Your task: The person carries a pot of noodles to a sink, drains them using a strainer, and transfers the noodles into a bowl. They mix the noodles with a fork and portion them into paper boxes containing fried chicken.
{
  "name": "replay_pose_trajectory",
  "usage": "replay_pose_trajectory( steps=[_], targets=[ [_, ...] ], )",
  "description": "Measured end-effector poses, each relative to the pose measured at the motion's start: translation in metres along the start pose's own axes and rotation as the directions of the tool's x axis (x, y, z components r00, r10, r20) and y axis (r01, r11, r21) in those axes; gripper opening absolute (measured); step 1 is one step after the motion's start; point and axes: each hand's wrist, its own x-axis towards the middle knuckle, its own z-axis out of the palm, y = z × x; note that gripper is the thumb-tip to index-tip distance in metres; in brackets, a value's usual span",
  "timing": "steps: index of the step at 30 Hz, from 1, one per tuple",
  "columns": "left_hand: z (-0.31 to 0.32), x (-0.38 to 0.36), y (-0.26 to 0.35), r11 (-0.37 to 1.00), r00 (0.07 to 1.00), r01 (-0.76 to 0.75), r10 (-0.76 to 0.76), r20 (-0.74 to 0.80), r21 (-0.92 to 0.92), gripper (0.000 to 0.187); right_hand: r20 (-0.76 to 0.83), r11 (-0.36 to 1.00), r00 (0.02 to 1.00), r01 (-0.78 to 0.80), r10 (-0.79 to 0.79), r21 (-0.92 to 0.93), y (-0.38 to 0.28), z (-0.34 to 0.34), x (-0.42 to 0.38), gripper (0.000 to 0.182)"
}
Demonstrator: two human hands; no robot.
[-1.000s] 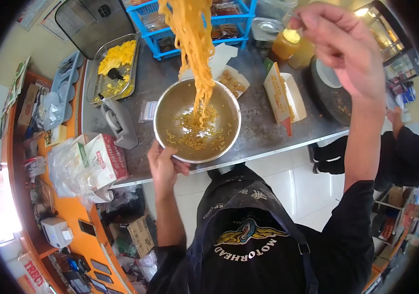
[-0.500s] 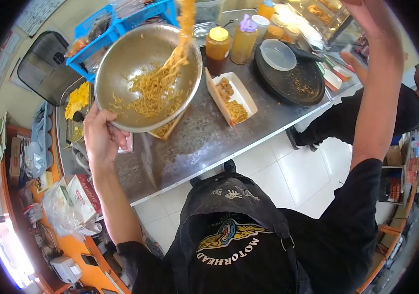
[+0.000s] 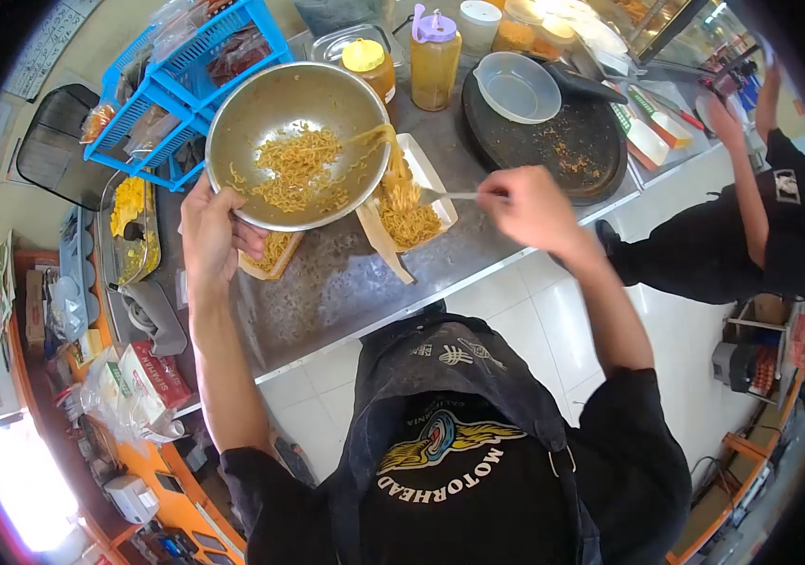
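My left hand (image 3: 214, 228) grips the lower left rim of a metal mixing bowl (image 3: 261, 99), tilted so its inside shows. Noodles (image 3: 300, 169) lie in the bowl, and a strand bundle runs over its right rim. My right hand (image 3: 536, 212) is closed round the handle of a fork (image 3: 454, 196), whose tines are in noodles above a paper food box (image 3: 433, 168). Noodles (image 3: 409, 224) fill much of that open box. A second box (image 3: 291, 258) with noodles stands partly hidden beneath the bowl.
Sauce bottles, one yellow-capped (image 3: 365, 56) and one purple-capped (image 3: 435, 61), stand behind the boxes. A black round griddle (image 3: 600, 141) holds a plastic bowl (image 3: 518, 87). Blue baskets (image 3: 186, 99) are at the back left. A co-worker (image 3: 732, 231) stands at the right.
My right hand has come down from high on the right, lowering the lifted noodles to the box. The bowl has shifted slightly right. The co-worker's arms now show more at the right.
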Motion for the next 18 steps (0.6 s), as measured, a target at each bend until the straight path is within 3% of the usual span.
replay_pose_trajectory(
  steps=[1,2,4,8,10,14,16,18],
  targets=[
    [0.004,0.0,-0.003,1.0,1.0,0.011,-0.011,-0.004,0.003,0.037,-0.039,0.985,0.999,-0.028,0.022,-0.168,0.009,0.027,0.003,0.013],
    [0.007,0.0,-0.004,1.0,1.0,0.021,-0.021,-0.012,0.006,0.037,0.032,0.902,0.997,0.082,-0.075,-0.423,0.014,0.047,0.007,0.01],
    [0.011,0.0,-0.005,1.0,1.0,-0.001,0.001,-0.003,-0.001,0.038,0.146,0.78,0.975,0.222,-0.168,-0.585,0.015,0.065,0.007,0.008],
    [0.017,-0.013,0.002,1.0,0.996,-0.003,0.0,-0.088,-0.031,0.036,0.12,0.697,0.945,0.307,-0.305,-0.648,0.003,0.027,-0.001,0.01],
    [0.017,-0.017,0.005,0.998,0.994,-0.001,-0.006,-0.107,-0.065,0.034,0.014,0.634,0.88,0.354,-0.476,-0.687,0.001,0.016,-0.004,0.009],
    [0.018,-0.022,0.006,0.999,0.995,-0.018,0.013,-0.099,-0.047,0.032,0.131,0.586,0.873,0.42,-0.47,-0.693,0.006,0.018,-0.001,0.006],
    [0.014,-0.024,0.005,0.998,0.996,-0.01,0.005,-0.087,-0.065,0.032,-0.019,0.643,0.854,0.377,-0.52,-0.667,-0.005,0.002,0.0,0.006],
    [0.014,-0.025,0.004,0.997,0.998,-0.014,0.009,-0.066,-0.08,0.032,-0.034,0.679,0.879,0.342,-0.475,-0.65,0.001,0.008,0.008,0.007]
  ],
)
